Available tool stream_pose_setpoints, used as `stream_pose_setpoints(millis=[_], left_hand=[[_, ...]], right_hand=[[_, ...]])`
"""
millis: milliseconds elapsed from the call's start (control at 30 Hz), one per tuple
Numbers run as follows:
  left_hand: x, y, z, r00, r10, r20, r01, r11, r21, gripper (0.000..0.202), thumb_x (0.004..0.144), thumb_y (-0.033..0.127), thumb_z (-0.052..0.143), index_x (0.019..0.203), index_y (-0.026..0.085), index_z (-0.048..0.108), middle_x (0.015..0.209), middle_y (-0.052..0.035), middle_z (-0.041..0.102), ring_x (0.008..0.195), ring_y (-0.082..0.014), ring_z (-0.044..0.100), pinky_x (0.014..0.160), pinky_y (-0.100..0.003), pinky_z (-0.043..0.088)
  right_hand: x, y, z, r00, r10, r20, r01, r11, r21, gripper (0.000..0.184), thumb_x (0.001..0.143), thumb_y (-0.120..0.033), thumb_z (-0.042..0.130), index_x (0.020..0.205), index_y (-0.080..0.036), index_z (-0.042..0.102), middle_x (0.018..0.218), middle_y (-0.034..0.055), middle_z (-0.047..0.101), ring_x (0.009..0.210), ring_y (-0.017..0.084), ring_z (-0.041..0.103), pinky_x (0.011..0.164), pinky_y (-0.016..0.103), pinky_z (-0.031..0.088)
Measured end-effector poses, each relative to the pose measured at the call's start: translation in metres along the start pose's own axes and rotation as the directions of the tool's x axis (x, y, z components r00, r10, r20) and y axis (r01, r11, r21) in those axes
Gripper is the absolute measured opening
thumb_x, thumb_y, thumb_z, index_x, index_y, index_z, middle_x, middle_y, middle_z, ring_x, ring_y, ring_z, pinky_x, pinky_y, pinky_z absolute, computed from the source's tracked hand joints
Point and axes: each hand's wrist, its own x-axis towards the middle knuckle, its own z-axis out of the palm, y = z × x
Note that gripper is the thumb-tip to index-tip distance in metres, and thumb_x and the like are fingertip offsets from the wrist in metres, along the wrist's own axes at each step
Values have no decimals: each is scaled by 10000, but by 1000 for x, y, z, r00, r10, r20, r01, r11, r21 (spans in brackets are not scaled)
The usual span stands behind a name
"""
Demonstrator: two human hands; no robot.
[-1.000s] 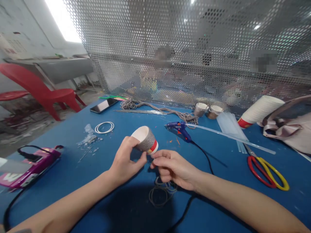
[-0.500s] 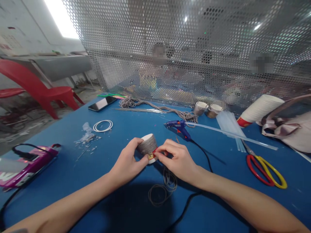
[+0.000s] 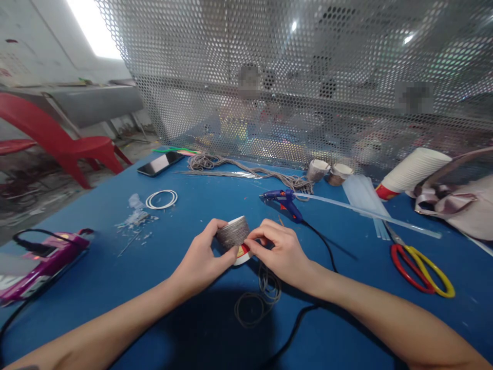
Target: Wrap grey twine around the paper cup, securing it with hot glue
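Left hand [image 3: 204,252] squeezes the cup [image 3: 233,234], right hand [image 3: 283,252] seems pinched on the cord [image 3: 264,295]: lay it snug, no gaps.

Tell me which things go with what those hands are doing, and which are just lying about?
Seem to belong:
- cord-wrapped cup, in the left hand, with the right hand at it
- loose grey cord below the hands
- probably the glue gun and scissors

Probably just lying about:
- phone
- pink bag
- pale scraps
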Motion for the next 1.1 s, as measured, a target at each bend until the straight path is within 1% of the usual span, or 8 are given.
stream_pose_setpoints(millis=[233, 400, 633, 900, 1100], left_hand=[[0, -2, 0, 1000, 9, -18, -9, 1000, -13, 112, 726, 259, 564, 802, 205, 502, 726, 37, 569, 678, -132, 531, 634, -248, 434], [0, -3, 0, 999, 2, -33, -2, 1000, -11, 137, 725, 289, 565, 811, 208, 497, 744, 29, 570, 701, -143, 540, 652, -263, 445], [0, -4, -1, 1000, -12, -25, 11, 999, -34, 130, 719, 278, 565, 804, 209, 496, 737, 22, 574, 705, -150, 542, 652, -271, 452], [0, -4, -1, 999, -1, -35, -1, 999, -43, 131, 715, 275, 564, 809, 209, 503, 745, 24, 572, 711, -152, 550, 658, -273, 455], [0, -6, -2, 1000, -8, -29, 6, 999, -48, 146, 719, 287, 570, 819, 208, 499, 745, 23, 563, 711, -151, 540, 659, -275, 450]], right_hand=[[-1, 1, 1, 1000, -1, 2, 1, 1000, -15, 116, 847, -215, 596, 746, -193, 648, 707, 5, 600, 637, 121, 544, 602, 257, 399], [-1, 0, 1, 1000, 5, -1, -5, 1000, -21, 131, 845, -234, 588, 729, -201, 638, 696, 2, 593, 638, 120, 535, 606, 257, 401], [0, 0, 1, 1000, 28, -1, -28, 1000, -15, 122, 832, -231, 587, 723, -200, 633, 688, -4, 579, 617, 110, 515, 581, 247, 389], [2, 1, 2, 999, 54, -6, -53, 998, 14, 77, 807, -188, 603, 735, -192, 631, 673, -19, 542, 590, 97, 481, 576, 236, 384], [3, 2, 2, 997, 76, -4, -76, 997, 26, 79, 795, -190, 612, 718, -200, 629, 667, -23, 539, 591, 103, 481, 590, 245, 385]])
